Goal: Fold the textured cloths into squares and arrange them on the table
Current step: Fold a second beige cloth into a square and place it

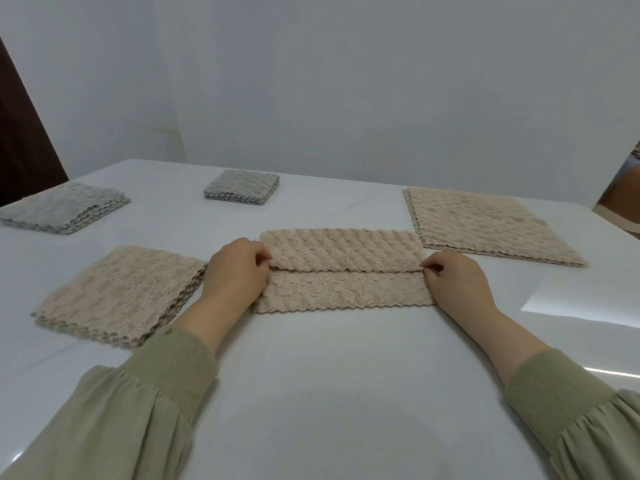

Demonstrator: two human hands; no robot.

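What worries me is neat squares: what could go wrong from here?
The left hand and right hand pinch only the ends of the folded layer of the beige cloth; its middle could sag, leaving the edges uneven. The left hand is also close to the beige stack and might nudge it askew.

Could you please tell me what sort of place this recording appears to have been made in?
Likely a plain indoor room set up as a folding station: a glossy white table against a bare white wall, bearing stacks of beige cloths and grey cloths.
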